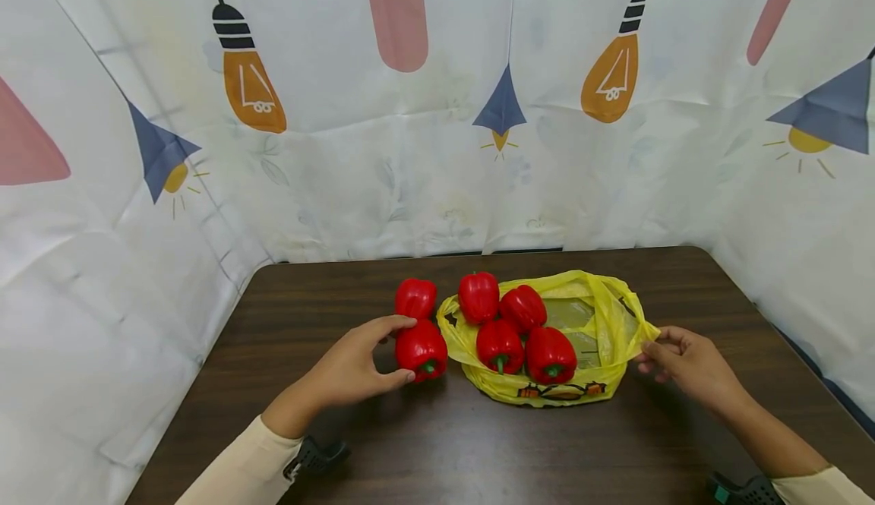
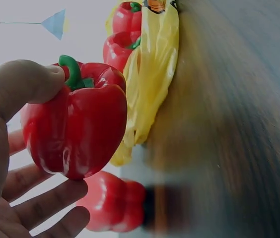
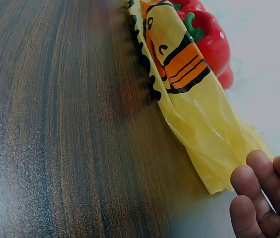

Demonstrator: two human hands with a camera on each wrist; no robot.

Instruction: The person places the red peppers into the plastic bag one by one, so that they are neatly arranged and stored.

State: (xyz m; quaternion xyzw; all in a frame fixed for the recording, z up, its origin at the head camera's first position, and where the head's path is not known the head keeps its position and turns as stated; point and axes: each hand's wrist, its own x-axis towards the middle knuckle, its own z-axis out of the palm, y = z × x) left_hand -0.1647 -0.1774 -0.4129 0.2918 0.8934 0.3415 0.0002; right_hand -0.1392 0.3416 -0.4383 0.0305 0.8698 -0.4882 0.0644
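Left hand point(image 1: 355, 368) curls round a red pepper point(image 1: 421, 349) just beside the yellow bag point(image 1: 608, 323); right hand point(image 1: 683, 361) pinches its rim; bagging looks underway, lifting next

my left hand point(image 1: 355, 368) reaches forward from a cream sleeve, thumb and fingers curled around what they grip, the thumb on the near side and the fingers point(image 2: 50, 203) spread on the far side. my right hand point(image 1: 683, 364) stretches out from the right, forearm bare, wrist low, fingers point(image 3: 256, 191) bent together in a light pinch at their tips.
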